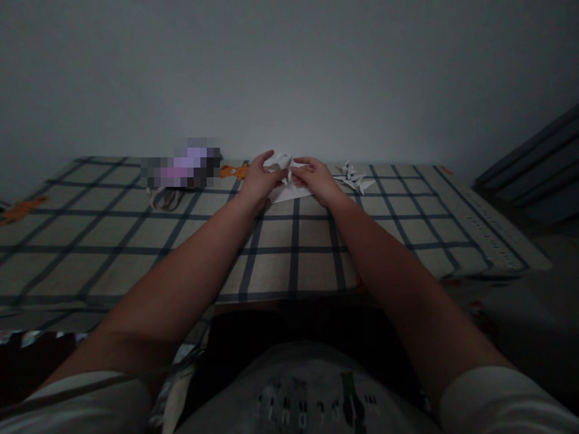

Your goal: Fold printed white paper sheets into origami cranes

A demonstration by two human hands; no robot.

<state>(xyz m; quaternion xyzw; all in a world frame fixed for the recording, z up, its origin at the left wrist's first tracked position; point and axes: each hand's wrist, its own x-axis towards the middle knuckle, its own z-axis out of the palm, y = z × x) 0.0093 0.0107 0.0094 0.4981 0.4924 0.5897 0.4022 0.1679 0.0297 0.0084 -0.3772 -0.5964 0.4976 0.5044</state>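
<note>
The folded paper (290,172) is between the two hands, just left of the paper cluster (355,182); its narrow folded part stands roughly upright, tip upward, with the long axis running up and down; dim light and the hands over it hide its exact tilt.

It is plain white, creased and thin, with a broader flap leaning to its left; a flat white sheet (288,194) spreads beneath, also left of the paper cluster, its near edge running sideways; whether sheet and fold are one piece, I cannot tell.

The left hand (260,181), farther from the paper cluster, holds the fold, thumb laid against it and forefinger raised well apart from the thumb; the right hand (318,181), just beside the paper cluster, pinches the fold with thumb and forefinger nearly together; the other fingers are largely hidden.

The paper cluster itself is white, with sharp points spreading several ways; checked cloth (314,235) covers the counter beneath it; well left of it lies a pixelated purplish object (187,166).
</note>
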